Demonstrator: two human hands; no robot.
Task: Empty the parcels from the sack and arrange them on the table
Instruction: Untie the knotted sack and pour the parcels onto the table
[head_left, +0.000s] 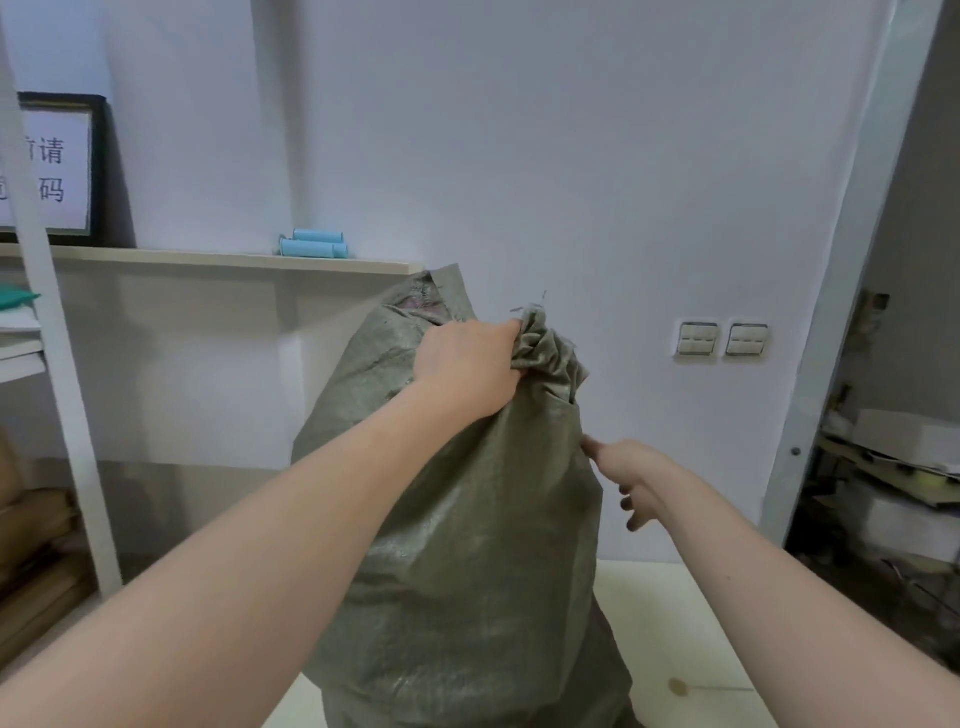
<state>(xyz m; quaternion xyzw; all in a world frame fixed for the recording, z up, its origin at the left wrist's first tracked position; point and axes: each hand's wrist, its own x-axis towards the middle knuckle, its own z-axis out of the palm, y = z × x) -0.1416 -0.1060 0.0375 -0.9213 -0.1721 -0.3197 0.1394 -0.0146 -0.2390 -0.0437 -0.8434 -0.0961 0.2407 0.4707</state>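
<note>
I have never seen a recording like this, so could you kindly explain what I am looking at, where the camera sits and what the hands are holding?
There is no machine here: a person works with bare hands, and the single picture comes from a camera worn on the head, looking forward and down. The two arms reaching in from below are therefore the wearer's own. The left hand grips the bunched upper end of a green woven sack, which stands on a pale table. The right hand is beside the sack, thumb at the cloth, fingers loose; it seems to hold nothing. No parcels show yet. Behind are a shelf with blue rolls and a framed sign, and wall switches.
</note>
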